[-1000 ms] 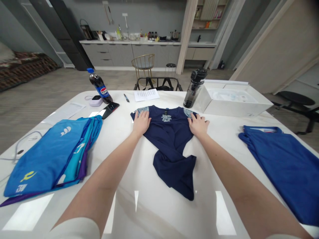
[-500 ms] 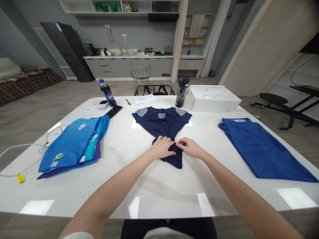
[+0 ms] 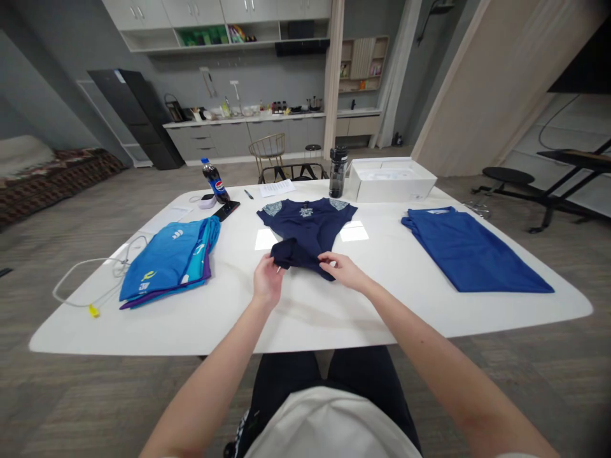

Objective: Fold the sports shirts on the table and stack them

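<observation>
A navy short-sleeved shirt (image 3: pixel 308 226) lies in front of me, its patterned shoulders and neckline toward the far side. Its lower part is gathered narrow and bunched toward me. My left hand (image 3: pixel 268 277) pinches the left end of the hem, which is lifted and folded up a little. On the other side, my right hand (image 3: pixel 341 268) has thumb and fingers closed on the right edge of the hem. Some fingertips are hidden by the cloth.
Folded blue and purple shirts (image 3: pixel 167 257) lie left, beside a white cable (image 3: pixel 71 299). A folded blue shirt (image 3: pixel 470 251) is at right. Along the back stand a cola bottle (image 3: pixel 216 180), a phone (image 3: pixel 227 210), a dark drink bottle (image 3: pixel 338 173) and a white box (image 3: pixel 391 181).
My left hand has moved left and turned, raising the hem's left corner from the table. My right hand keeps near the right edge. The head view has tilted and drawn back.
</observation>
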Tool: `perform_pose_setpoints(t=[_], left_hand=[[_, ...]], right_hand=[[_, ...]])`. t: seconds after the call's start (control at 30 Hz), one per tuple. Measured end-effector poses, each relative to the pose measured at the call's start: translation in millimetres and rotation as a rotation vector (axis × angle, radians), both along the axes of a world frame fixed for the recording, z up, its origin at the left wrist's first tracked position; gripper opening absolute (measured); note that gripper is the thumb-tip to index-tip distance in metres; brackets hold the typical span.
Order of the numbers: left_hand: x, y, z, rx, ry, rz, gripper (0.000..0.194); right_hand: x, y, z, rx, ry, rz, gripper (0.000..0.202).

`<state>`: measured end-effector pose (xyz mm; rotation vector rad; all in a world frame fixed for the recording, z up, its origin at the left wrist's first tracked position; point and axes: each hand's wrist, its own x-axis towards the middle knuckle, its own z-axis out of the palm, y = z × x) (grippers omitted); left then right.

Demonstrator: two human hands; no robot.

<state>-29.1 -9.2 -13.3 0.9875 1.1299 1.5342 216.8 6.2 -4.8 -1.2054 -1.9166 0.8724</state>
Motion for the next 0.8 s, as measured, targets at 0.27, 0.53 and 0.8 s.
perform_pose_setpoints(t=[0.27, 0.53, 0.8], left_hand=[[-57.4, -84.3, -10.9, 0.310, 1.095, 0.064, 0.043], [-10.7, -47.5, -8.6, 0.243, 1.555, -0.285, 0.026], [-27.9, -44.1, 14.1, 0.260, 1.284, 0.035, 0.024]], right_hand=[[8.3, -57.2, -18.6, 0.169, -0.400, -0.017, 0.057], [-26.4, -68.6, -30.7, 0.244, -0.551, -0.185, 0.015], [-7.1, -62.8, -9.7, 0.314, -0.749, -0.370, 0.032]])
